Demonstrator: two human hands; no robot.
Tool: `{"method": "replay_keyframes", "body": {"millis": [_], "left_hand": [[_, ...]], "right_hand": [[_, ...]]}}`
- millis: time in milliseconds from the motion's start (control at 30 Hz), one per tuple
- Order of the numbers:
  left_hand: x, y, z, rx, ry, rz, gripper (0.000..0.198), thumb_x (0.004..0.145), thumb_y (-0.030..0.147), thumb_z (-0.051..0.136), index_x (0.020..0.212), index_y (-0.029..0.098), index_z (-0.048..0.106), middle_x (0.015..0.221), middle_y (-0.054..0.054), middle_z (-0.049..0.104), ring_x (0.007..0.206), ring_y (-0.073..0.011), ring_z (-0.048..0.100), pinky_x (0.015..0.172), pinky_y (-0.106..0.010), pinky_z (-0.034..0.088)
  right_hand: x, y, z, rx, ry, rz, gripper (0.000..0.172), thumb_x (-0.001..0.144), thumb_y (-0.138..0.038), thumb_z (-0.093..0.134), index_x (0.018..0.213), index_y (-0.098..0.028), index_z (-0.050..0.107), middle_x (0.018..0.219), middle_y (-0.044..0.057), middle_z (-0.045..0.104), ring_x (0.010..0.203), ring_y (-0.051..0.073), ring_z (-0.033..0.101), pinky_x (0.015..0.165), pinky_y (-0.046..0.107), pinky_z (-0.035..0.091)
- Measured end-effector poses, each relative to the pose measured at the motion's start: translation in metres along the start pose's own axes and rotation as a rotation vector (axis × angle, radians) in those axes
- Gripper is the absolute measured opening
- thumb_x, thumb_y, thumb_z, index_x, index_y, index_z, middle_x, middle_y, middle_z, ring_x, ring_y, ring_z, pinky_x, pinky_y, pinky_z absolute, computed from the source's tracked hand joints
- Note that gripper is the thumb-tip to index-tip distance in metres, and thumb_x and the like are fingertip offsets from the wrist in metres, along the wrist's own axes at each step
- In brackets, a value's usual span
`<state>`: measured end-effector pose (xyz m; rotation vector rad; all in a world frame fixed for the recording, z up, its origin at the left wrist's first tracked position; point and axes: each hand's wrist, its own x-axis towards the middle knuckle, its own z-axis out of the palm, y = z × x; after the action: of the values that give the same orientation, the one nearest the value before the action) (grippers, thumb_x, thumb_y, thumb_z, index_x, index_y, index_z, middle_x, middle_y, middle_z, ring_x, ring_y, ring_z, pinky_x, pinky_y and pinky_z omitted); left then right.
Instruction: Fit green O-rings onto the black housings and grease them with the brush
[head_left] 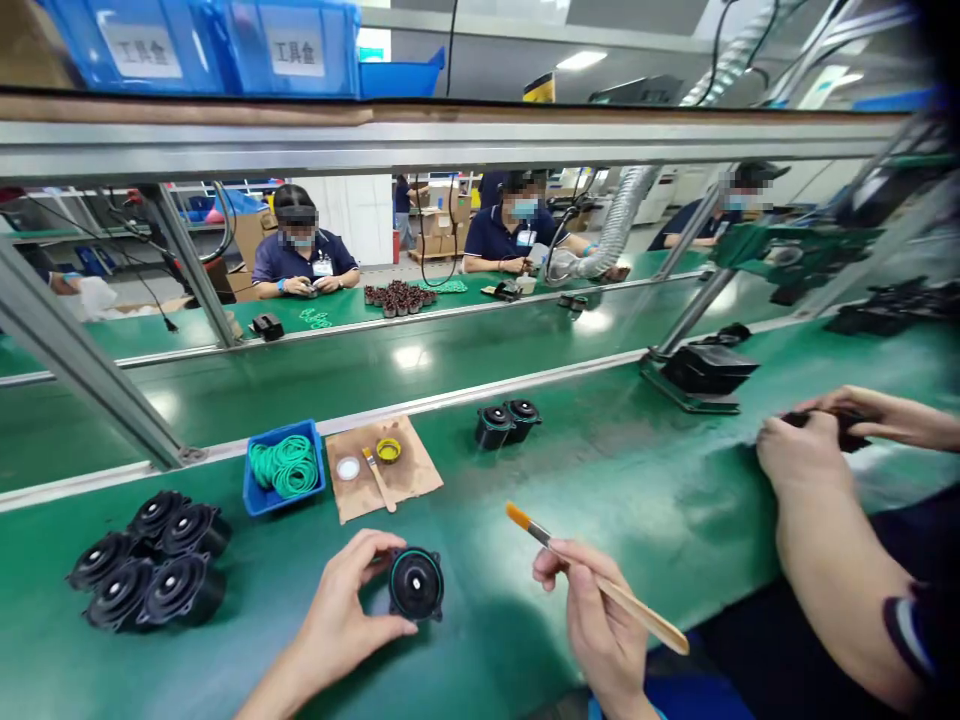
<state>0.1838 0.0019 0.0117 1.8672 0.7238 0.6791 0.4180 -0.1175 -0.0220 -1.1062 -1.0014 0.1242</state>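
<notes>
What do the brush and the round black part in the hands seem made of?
Brush: pale, smooth handle, likely wood; shiny silver ferrule, likely metal. Round black part: probably satin plastic, judging by its soft, even sheen; painted metal is possible.

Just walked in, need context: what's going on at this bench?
The person's left hand holds a black round part with a green ring on its face. The right hand holds a brush, bristles clear of the part. Five similar parts sit at left, two more farther back. Beyond the left hand are a blue tray of green rings and cardboard bearing a second brush.
</notes>
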Motion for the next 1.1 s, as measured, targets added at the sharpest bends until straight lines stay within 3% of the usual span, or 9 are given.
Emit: {"method": "replay_keyframes", "body": {"millis": [267, 533, 667, 767, 967, 1100], "left_hand": [[0.014, -0.012, 0.025, -0.016, -0.025, -0.028, 0.052, 0.058, 0.014, 0.085, 0.104, 0.022, 0.062, 0.106, -0.004, 0.063, 0.101, -0.0219, 0.064, 0.092, -0.038, 0.056], [0.013, -0.011, 0.029, -0.012, 0.025, -0.056, 0.052, 0.058, 0.013, 0.085, 0.104, 0.021, 0.062, 0.105, -0.003, 0.065, 0.098, -0.0212, 0.065, 0.088, -0.034, 0.057], [0.024, -0.006, 0.031, 0.069, 0.041, -0.086, 0.051, 0.057, 0.011, 0.083, 0.103, 0.02, 0.063, 0.104, -0.004, 0.068, 0.094, -0.0223, 0.067, 0.075, -0.031, 0.06], [0.061, -0.003, 0.034, 0.055, 0.093, -0.094, 0.05, 0.06, 0.012, 0.081, 0.106, 0.019, 0.061, 0.107, -0.006, 0.069, 0.097, -0.0226, 0.067, 0.073, -0.03, 0.06], [0.171, -0.011, 0.056, 0.146, 0.168, -0.064, 0.049, 0.062, 0.01, 0.082, 0.105, 0.015, 0.06, 0.107, -0.011, 0.068, 0.1, -0.026, 0.067, 0.084, -0.038, 0.057], [0.208, -0.023, 0.073, 0.22, 0.174, -0.07, 0.052, 0.064, 0.012, 0.082, 0.111, 0.014, 0.06, 0.111, -0.012, 0.067, 0.103, -0.0261, 0.065, 0.092, -0.041, 0.052]], "right_hand": [[-0.016, 0.023, -0.014, -0.059, 0.016, 0.044, 0.02, 0.099, -0.027, 0.047, 0.104, -0.024, 0.066, 0.074, 0.003, 0.064, 0.06, 0.015, 0.06, 0.05, 0.025, 0.05], [-0.022, 0.033, -0.014, -0.071, 0.031, 0.094, 0.02, 0.099, -0.027, 0.047, 0.105, -0.023, 0.066, 0.075, 0.003, 0.064, 0.06, 0.014, 0.06, 0.049, 0.025, 0.05], [-0.025, 0.038, -0.016, -0.105, 0.005, 0.055, 0.02, 0.099, -0.026, 0.047, 0.105, -0.022, 0.065, 0.075, 0.002, 0.064, 0.06, 0.014, 0.06, 0.05, 0.023, 0.051], [-0.025, 0.039, -0.016, -0.124, 0.008, 0.013, 0.02, 0.099, -0.026, 0.047, 0.106, -0.023, 0.065, 0.075, 0.002, 0.064, 0.059, 0.012, 0.06, 0.049, 0.022, 0.051], [-0.024, 0.033, -0.016, -0.109, 0.043, -0.009, 0.021, 0.099, -0.027, 0.047, 0.107, -0.024, 0.066, 0.073, 0.002, 0.064, 0.058, 0.012, 0.06, 0.048, 0.021, 0.051], [-0.023, 0.033, -0.017, -0.1, 0.07, 0.03, 0.02, 0.099, -0.029, 0.048, 0.105, -0.024, 0.067, 0.073, 0.003, 0.065, 0.058, 0.013, 0.06, 0.049, 0.023, 0.051]]}}
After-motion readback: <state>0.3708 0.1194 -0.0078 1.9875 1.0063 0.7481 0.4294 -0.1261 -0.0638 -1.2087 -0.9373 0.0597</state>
